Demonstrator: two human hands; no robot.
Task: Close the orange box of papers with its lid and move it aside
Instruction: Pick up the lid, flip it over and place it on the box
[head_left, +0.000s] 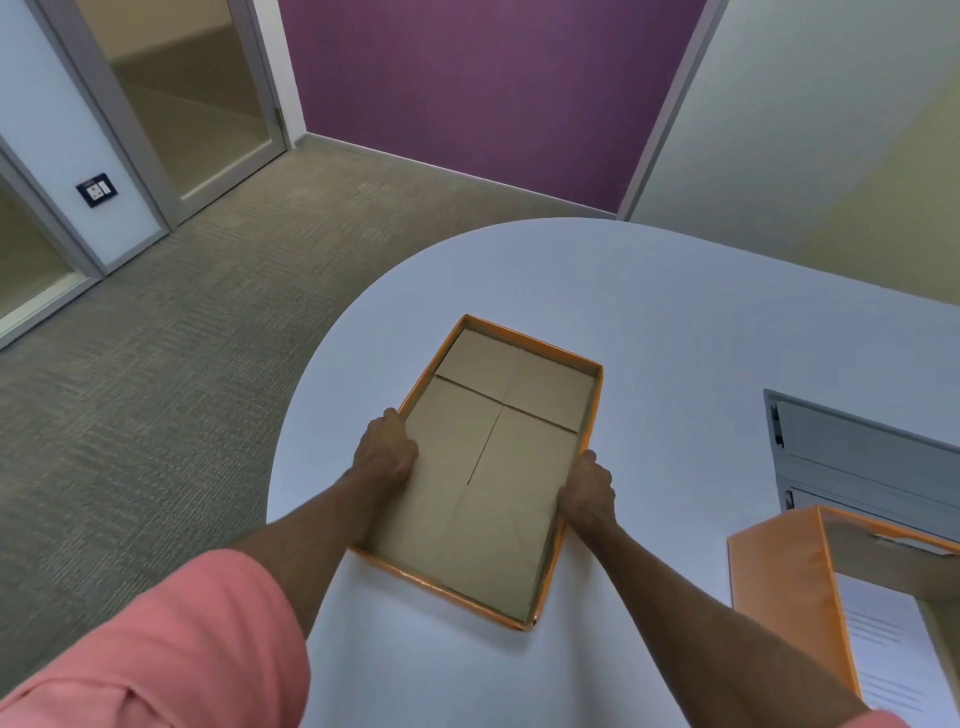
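Orange lid: the lid (483, 467) is lying upside down on the white table (675, 322), brown cardboard inside facing up, its long axis running from about 6 o'clock towards 12 o'clock.
Left hand: the left hand (387, 449) is gripping the lid's long wall at 9 o'clock, thumb reaching over the rim onto the cardboard.
Right hand: the right hand (587, 488) is clamping the opposite long wall at 3 o'clock; the two hands are well apart, the lid's width between them.
Orange box: the orange box (779, 587) is sitting open at about 4 o'clock from the lid, near the frame's edge, with printed papers (878, 639) showing inside.
Step, as I judge it: the lid is being taken up and needs turning over before it fits the box.
Risk: the thin walls could be bowing under the squeeze, so the lid may twist or slip during the flip; set down askew, a corner could be catching the box rim or creasing the top sheet.
Nearby: a grey tray-like unit (862, 457) is standing just beyond the box at 2 o'clock, narrowing the room for the lid's swing.
Table edge: the curved edge is lying close at 9 o'clock, carpet (156, 364) below.
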